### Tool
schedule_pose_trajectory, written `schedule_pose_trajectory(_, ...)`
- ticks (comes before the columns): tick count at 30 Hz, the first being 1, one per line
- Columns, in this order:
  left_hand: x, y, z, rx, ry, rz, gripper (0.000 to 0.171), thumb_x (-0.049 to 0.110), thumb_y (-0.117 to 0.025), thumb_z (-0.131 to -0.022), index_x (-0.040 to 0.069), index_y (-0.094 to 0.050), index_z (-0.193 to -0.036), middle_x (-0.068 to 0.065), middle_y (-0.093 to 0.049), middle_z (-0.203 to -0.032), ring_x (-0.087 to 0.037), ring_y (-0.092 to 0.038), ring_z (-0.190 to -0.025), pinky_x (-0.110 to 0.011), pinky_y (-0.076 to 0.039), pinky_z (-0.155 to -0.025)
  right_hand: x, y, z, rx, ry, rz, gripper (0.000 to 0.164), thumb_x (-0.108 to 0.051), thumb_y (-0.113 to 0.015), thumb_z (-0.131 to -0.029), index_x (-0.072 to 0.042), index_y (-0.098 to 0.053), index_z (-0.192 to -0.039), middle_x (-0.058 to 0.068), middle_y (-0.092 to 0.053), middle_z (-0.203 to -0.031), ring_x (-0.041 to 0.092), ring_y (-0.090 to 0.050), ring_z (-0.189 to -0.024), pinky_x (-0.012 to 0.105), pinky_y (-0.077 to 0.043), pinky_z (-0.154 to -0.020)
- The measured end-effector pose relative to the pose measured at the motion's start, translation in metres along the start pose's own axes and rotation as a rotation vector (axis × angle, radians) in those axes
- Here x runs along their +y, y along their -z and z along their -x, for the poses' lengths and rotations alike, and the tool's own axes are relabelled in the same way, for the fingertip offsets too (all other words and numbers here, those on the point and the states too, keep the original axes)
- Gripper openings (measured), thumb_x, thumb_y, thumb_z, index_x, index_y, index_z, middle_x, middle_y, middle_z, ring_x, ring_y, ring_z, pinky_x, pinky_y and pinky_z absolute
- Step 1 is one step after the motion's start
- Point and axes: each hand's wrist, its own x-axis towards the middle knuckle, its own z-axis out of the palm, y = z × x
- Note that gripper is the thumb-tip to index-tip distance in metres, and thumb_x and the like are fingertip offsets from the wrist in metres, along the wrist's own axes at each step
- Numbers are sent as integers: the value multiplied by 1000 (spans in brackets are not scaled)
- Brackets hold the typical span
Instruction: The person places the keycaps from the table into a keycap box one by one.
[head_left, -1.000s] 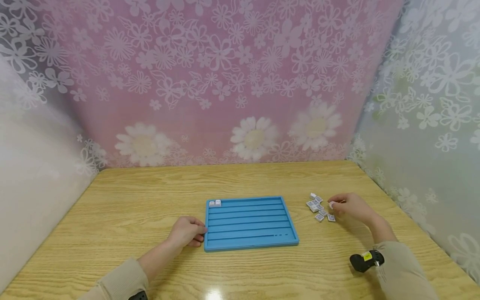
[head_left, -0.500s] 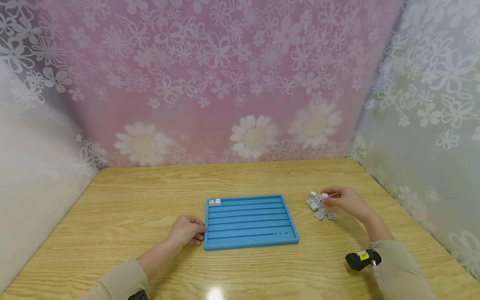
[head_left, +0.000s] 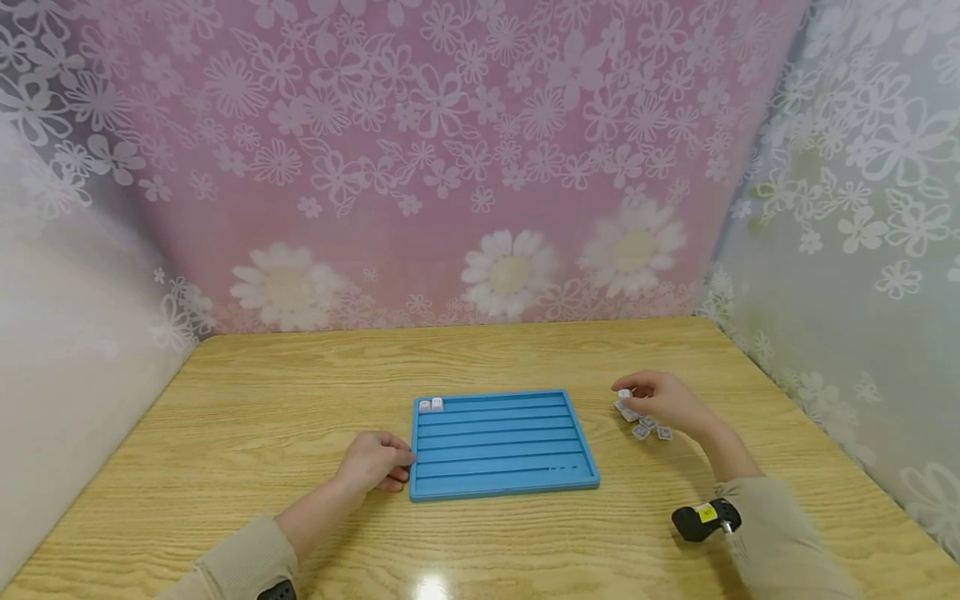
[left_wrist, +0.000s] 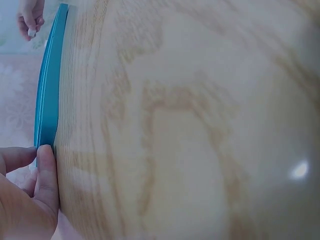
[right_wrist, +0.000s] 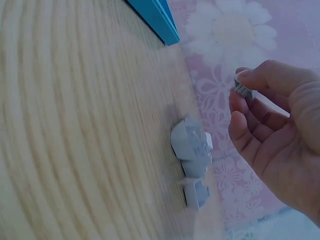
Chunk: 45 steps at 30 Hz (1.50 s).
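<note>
A blue tray (head_left: 495,446) with several long ridged rows lies on the table. Two white keycaps (head_left: 431,405) sit side by side in its top left corner. My left hand (head_left: 372,462) is at the tray's left side, thumb and fingers gripping the rim; the left wrist view shows the fingertips (left_wrist: 46,155) at the tray's end. Right of the tray, my right hand (head_left: 667,404) pinches one white keycap (right_wrist: 244,90) between thumb and fingers, raised above the table. Under and beside that hand lies a small pile of loose keycaps (head_left: 642,432), partly hidden by it.
The wooden table (head_left: 300,383) meets a pink floral curtain (head_left: 405,208) at the back. Pale curtains hang at both sides. A black wrist device (head_left: 705,518) with a yellow label sits at the right sleeve.
My right hand has moved left and slightly up, carrying the keycap from the right of the loose pile to over it. The left hand and tray stay where they were.
</note>
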Motion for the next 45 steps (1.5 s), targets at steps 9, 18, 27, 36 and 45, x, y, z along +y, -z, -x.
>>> schedule_pose_trajectory(9,0,-1,-1,3,4,-5,9,3,-63,-84,-5,-62,-89,-10,-58,-68,-16,-56,-57,-28,-53,-51,-12,-13,-10,-76,19,-61,33,-13,-60,-90,6,-57,-117,17,-59,-101,25,-54,-77,36,-50,-61)
schedule_pose_trajectory(18,0,0,-1,0,-2,2,10,2,-63,-84,-5,-62,-90,-10,-58,-68,-16,-56,-57,-28,-53,-51,-33,-30,-21,-117,83,-66,26,-10,-60,-89,4,-59,-111,12,-60,-97,24,-54,-76,36,-49,-62)
schedule_pose_trajectory(27,-1,0,-1,-1,-3,0,10,3,-63,-84,-5,-62,-90,-10,-58,-68,-16,-55,-57,-28,-53,-51,-55,-52,-34,-153,129,-53,28,-9,-61,-89,0,-62,-115,13,-59,-103,17,-55,-73,34,-51,-62)
schedule_pose_trajectory(36,-1,0,0,-3,3,-11,10,3,-63,-84,-5,-62,-90,-10,-58,-68,-16,-55,-57,-28,-53,-52,-69,-70,-44,-172,172,-8,21,-10,-64,-86,-3,-67,-106,5,-61,-99,16,-56,-75,31,-49,-63)
schedule_pose_trajectory(45,-2,0,-2,2,-3,-10,10,3,-63,-84,-5,-62,-90,-10,-57,-68,-16,-55,-57,-28,-53,-51,-84,-85,-51,-286,99,-278,31,-2,-60,-88,6,-57,-118,13,-68,-86,23,-66,-79,32,-55,-74)
